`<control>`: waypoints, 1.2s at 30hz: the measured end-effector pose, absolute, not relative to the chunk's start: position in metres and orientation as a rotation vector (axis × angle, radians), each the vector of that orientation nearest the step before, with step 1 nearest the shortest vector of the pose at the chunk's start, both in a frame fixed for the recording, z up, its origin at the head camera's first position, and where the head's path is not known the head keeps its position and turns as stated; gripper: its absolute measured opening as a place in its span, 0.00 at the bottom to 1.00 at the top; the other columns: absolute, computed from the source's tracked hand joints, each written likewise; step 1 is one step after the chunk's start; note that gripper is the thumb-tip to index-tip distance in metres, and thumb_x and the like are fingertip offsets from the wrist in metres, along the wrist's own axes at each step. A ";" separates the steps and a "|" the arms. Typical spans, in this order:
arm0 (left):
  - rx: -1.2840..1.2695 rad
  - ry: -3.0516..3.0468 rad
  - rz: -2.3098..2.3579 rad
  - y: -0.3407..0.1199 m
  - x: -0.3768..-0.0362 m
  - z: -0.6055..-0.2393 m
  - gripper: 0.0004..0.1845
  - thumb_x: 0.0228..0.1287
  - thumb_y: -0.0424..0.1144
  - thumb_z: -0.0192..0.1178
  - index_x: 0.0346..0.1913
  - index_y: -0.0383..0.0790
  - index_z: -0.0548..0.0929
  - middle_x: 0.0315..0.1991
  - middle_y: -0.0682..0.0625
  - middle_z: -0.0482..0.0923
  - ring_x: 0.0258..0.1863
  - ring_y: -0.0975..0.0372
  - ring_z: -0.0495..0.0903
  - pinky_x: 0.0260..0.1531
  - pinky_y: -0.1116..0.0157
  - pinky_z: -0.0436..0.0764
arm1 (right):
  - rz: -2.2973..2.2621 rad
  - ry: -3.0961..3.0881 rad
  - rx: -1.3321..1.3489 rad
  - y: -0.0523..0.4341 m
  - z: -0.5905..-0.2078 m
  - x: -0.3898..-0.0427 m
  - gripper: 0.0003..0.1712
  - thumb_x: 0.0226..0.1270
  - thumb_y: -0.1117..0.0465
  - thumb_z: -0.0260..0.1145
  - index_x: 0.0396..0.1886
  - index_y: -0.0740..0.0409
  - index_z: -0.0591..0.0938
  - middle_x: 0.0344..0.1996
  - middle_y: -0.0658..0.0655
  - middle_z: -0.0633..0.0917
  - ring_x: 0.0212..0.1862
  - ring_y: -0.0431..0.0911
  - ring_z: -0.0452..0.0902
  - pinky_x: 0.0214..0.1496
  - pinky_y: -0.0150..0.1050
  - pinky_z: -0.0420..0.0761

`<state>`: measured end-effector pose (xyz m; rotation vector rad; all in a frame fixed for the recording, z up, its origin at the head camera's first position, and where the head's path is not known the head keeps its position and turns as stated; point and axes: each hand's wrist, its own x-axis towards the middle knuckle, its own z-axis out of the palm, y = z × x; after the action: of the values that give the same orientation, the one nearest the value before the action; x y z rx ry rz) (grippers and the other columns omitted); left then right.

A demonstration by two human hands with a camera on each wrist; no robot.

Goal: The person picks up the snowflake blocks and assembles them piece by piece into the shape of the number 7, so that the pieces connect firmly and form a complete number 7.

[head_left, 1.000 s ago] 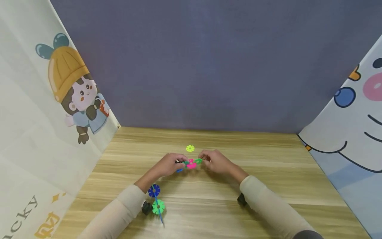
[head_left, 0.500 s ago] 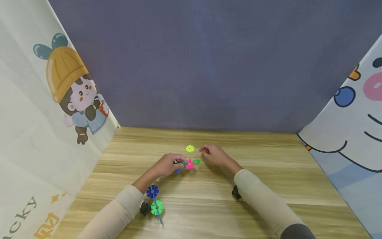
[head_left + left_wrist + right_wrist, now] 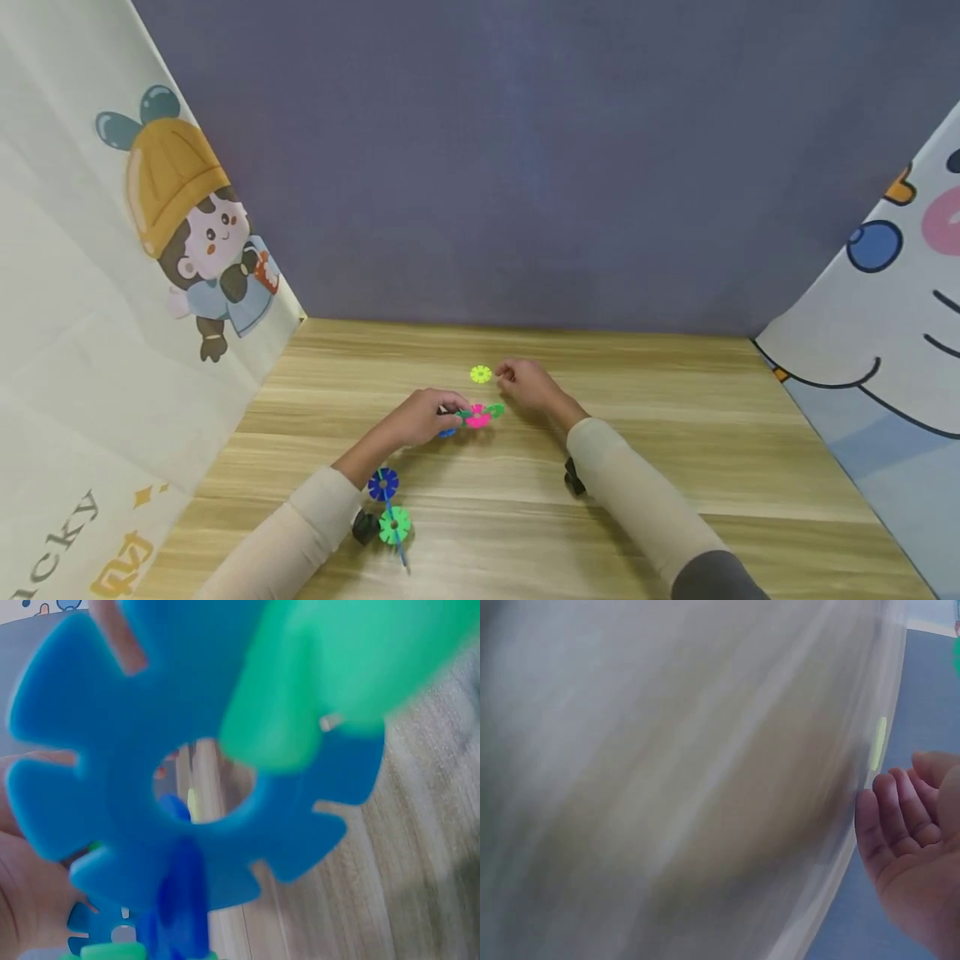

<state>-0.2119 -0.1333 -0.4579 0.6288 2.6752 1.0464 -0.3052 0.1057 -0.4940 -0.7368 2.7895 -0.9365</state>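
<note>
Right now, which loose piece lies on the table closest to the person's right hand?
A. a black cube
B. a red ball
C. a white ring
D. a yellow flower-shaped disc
D: the right hand reaches beside a yellow flower-shaped disc lying flat on the table.
</note>
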 end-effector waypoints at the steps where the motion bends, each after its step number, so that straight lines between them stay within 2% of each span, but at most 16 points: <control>1: 0.629 2.675 1.042 -0.133 -0.212 -0.457 0.11 0.71 0.36 0.63 0.52 0.48 0.88 0.40 0.55 0.86 0.38 0.65 0.81 0.39 0.67 0.80 | -0.937 2.793 -0.731 0.104 -0.495 -0.306 0.12 0.74 0.61 0.62 0.52 0.61 0.84 0.41 0.56 0.89 0.45 0.46 0.85 0.51 0.42 0.85; 6: 0.639 2.675 1.061 -0.132 -0.213 -0.456 0.10 0.70 0.36 0.64 0.51 0.49 0.88 0.41 0.54 0.87 0.38 0.66 0.81 0.40 0.66 0.80 | -0.935 2.837 -0.683 0.099 -0.499 -0.313 0.13 0.73 0.60 0.62 0.52 0.60 0.83 0.34 0.52 0.86 0.37 0.42 0.80 0.46 0.40 0.83; 10: 0.645 2.678 1.071 -0.133 -0.213 -0.458 0.10 0.70 0.36 0.64 0.50 0.49 0.88 0.40 0.55 0.87 0.37 0.67 0.80 0.41 0.66 0.79 | -0.954 2.844 -0.642 0.095 -0.503 -0.317 0.15 0.72 0.59 0.62 0.53 0.60 0.83 0.31 0.52 0.85 0.33 0.43 0.78 0.44 0.40 0.82; 17: 0.677 2.675 1.088 -0.135 -0.210 -0.460 0.10 0.69 0.36 0.64 0.50 0.48 0.88 0.39 0.55 0.88 0.38 0.68 0.81 0.44 0.66 0.79 | -0.898 2.902 -0.534 0.083 -0.513 -0.319 0.20 0.69 0.52 0.65 0.57 0.53 0.83 0.41 0.53 0.89 0.41 0.47 0.82 0.52 0.49 0.83; 23: 0.660 2.672 1.085 -0.136 -0.210 -0.462 0.10 0.69 0.36 0.64 0.50 0.49 0.88 0.40 0.54 0.88 0.37 0.69 0.80 0.42 0.67 0.79 | -0.776 2.969 -0.535 0.075 -0.516 -0.319 0.20 0.68 0.52 0.66 0.58 0.49 0.84 0.54 0.54 0.88 0.55 0.54 0.84 0.53 0.52 0.83; 25: 0.661 2.671 1.084 -0.136 -0.210 -0.462 0.10 0.69 0.36 0.64 0.50 0.48 0.88 0.40 0.54 0.88 0.36 0.69 0.81 0.41 0.68 0.80 | -0.764 2.965 -0.524 0.074 -0.515 -0.319 0.20 0.68 0.53 0.66 0.59 0.49 0.84 0.54 0.54 0.88 0.54 0.53 0.84 0.53 0.52 0.83; 31: 0.658 2.673 1.077 -0.135 -0.211 -0.464 0.10 0.69 0.35 0.64 0.50 0.48 0.88 0.41 0.54 0.88 0.36 0.69 0.81 0.41 0.68 0.80 | -0.749 2.952 -0.489 0.075 -0.517 -0.320 0.20 0.68 0.52 0.67 0.56 0.53 0.83 0.51 0.55 0.88 0.53 0.52 0.84 0.53 0.50 0.83; 36: 0.650 2.652 1.081 -0.134 -0.210 -0.465 0.10 0.70 0.35 0.64 0.51 0.48 0.88 0.41 0.54 0.88 0.37 0.67 0.81 0.41 0.67 0.80 | -0.793 2.956 -0.489 0.080 -0.519 -0.320 0.20 0.65 0.53 0.72 0.51 0.57 0.80 0.39 0.53 0.86 0.40 0.46 0.80 0.42 0.41 0.81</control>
<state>-0.2103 -0.1339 -0.4651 0.6503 2.6520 1.0806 -0.3203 0.0796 -0.5187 -0.4894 2.9557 -0.7931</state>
